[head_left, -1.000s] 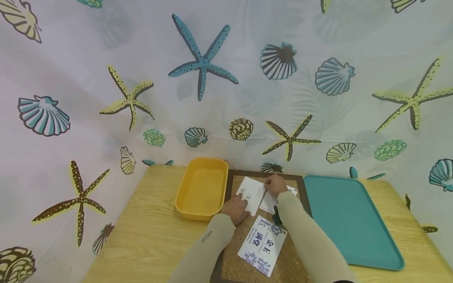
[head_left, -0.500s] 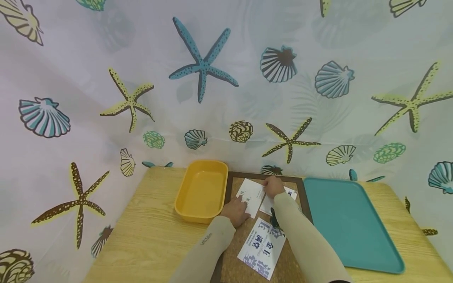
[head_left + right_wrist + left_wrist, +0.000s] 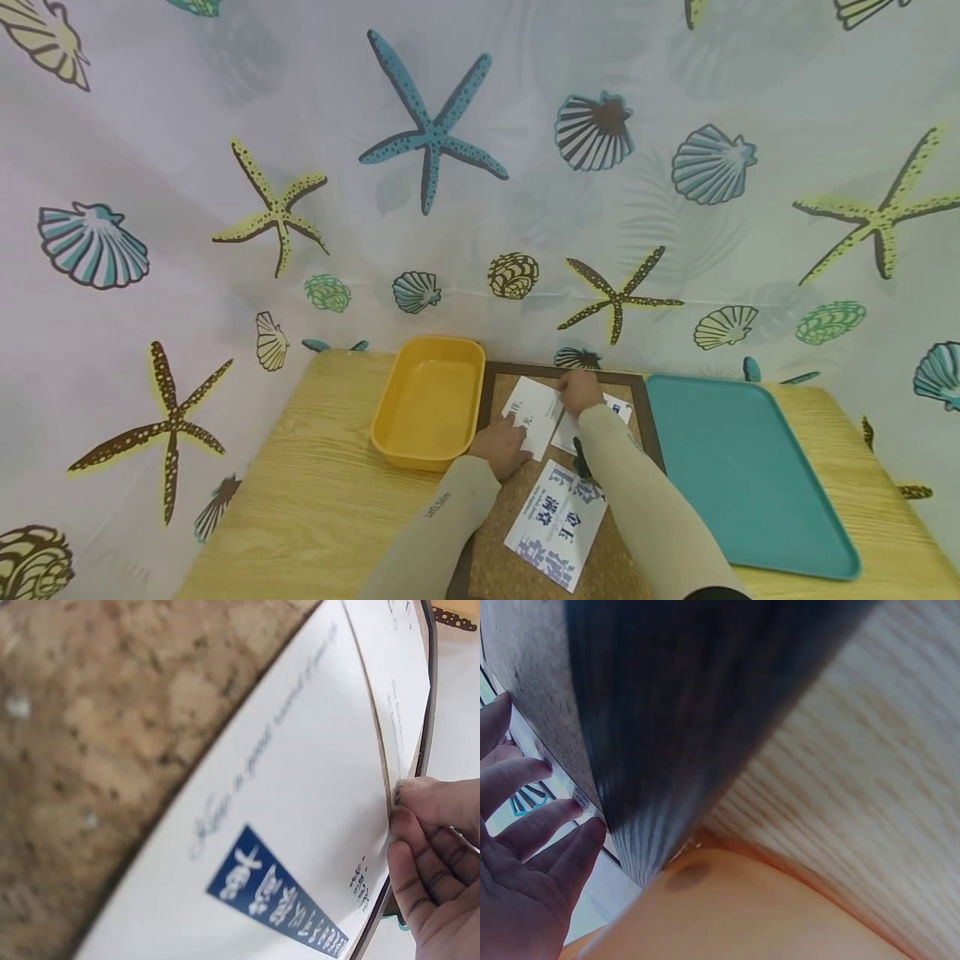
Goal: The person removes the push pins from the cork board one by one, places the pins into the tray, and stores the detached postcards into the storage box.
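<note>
My left hand [image 3: 501, 446] lies with spread fingers over the left edge of a white printed card [image 3: 543, 407] on a cork board [image 3: 491, 575]. In the left wrist view, the fingertips of that hand [image 3: 525, 855] reach past the board's dark frame [image 3: 652, 712]. My right hand [image 3: 581, 392] pinches, thumb against forefinger, a small dark pin-like thing [image 3: 398, 787] at the top right corner of the same card; the fingertips mostly hide it. Beside it is a second white card [image 3: 315, 750] with a blue printed label, partly under the right hand in the head view.
A third card [image 3: 557, 533] with purple lettering lies lower on the board. Left of the board stands a yellow tub [image 3: 427, 408], and a teal tray [image 3: 742, 467] lies to its right. All sit on a wood-grain table [image 3: 292, 492] before a shell-patterned curtain [image 3: 465, 183].
Both hands keep their places on the card. The right hand and forearm have turned slightly at the card's corner; the cards have not visibly shifted.
</note>
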### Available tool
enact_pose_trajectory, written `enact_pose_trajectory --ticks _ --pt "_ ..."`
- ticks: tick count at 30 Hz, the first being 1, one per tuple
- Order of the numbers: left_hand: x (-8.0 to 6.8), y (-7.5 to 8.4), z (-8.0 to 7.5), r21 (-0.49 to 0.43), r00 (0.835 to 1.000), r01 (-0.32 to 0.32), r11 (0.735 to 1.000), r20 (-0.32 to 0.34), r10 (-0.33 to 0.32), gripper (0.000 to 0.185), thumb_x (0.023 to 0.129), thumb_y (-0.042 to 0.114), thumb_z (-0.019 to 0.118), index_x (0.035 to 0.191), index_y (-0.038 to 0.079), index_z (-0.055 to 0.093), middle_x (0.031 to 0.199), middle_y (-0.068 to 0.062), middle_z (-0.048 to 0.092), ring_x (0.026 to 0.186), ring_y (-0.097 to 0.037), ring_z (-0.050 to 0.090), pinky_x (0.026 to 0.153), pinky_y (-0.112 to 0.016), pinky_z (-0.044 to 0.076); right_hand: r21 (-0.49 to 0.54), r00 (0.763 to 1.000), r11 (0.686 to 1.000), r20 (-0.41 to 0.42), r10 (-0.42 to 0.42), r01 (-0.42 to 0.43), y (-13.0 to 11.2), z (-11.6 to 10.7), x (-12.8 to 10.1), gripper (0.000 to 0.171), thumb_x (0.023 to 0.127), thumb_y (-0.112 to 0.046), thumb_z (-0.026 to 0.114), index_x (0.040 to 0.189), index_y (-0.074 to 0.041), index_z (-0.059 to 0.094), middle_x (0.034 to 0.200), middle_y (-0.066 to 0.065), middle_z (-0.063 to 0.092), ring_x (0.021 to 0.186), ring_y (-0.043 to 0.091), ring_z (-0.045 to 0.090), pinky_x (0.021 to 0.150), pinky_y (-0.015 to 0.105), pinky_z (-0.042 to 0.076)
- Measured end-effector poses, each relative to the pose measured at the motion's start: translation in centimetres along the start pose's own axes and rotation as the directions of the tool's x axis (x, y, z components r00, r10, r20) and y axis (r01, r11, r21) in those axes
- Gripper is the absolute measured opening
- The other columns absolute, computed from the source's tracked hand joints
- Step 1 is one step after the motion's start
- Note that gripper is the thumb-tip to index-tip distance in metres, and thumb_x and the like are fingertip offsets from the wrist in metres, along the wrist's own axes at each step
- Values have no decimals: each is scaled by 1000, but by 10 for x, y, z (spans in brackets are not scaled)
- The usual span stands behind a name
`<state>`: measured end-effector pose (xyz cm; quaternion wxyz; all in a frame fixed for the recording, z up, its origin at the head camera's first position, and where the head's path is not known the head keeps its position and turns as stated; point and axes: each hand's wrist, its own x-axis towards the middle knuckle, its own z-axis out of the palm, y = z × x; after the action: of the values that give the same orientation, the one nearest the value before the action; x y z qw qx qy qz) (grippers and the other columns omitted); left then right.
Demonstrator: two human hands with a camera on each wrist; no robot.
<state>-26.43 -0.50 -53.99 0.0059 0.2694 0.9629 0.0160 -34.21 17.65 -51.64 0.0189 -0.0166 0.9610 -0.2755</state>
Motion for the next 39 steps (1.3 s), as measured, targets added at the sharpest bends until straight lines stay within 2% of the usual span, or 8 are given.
enact_pose_trajectory --ticks 3,4,12,16,22,27,32,39 --pt "1 0 1 1 1000 2 1000 -8 -2 37 95 40 58 111 9 67 123 -13 60 117 -25 55 104 -34 40 -9 1000 1000 -7 -6 6 1 0 1 17 87 3 61 97 1 74 101 17 70 96 32 64 85 46 51" --pt "-6 5 -17 -4 1000 9 1000 16 -9 34 94 37 61 110 8 67 122 -13 61 116 -25 56 102 -34 42 -15 1000 1000 -9 -11 11 1 0 1 16 86 3 62 97 1 74 100 17 70 95 32 64 85 46 51" --pt "-9 8 -24 -54 996 50 997 75 -46 39 95 36 59 120 7 64 136 -16 54 129 -27 48 107 -34 37 -77 998 996 -27 -50 48 2 1 4 13 86 3 63 89 -1 75 96 15 70 91 30 62 84 46 51" --pt "-9 8 -25 -47 995 55 997 83 -51 41 96 37 57 124 8 63 138 -15 53 130 -27 47 108 -34 36 -151 994 983 -1 -108 106 -2 0 5 18 85 6 60 72 -4 69 82 10 65 74 25 56 69 41 49" --pt "-8 6 -23 -28 996 47 999 76 -44 42 95 38 58 124 8 62 137 -15 53 129 -27 48 107 -34 37 -213 985 961 57 -165 173 -7 -3 4 39 84 10 58 57 -13 41 64 3 46 58 17 38 52 30 31" --pt "-8 6 -23 -8 998 31 999 63 -31 41 95 38 58 122 8 63 136 -15 54 128 -27 49 107 -33 37 -236 985 957 74 -159 172 -7 -3 5 32 85 9 58 62 -10 49 68 3 52 60 17 43 53 31 36" --pt "-8 6 -20 -15 996 41 999 79 -39 42 95 38 58 124 8 62 137 -16 53 128 -28 48 106 -35 38 -270 983 948 111 -146 171 -6 -1 5 14 90 3 59 81 -4 67 82 8 65 70 21 59 63 38 50" --pt "-6 6 -19 -15 996 36 999 83 -34 42 95 38 58 124 8 62 137 -15 53 128 -27 49 107 -35 38 -352 969 903 100 -224 245 -7 3 0 6 88 3 63 92 0 66 87 14 66 77 30 66 65 42 55"
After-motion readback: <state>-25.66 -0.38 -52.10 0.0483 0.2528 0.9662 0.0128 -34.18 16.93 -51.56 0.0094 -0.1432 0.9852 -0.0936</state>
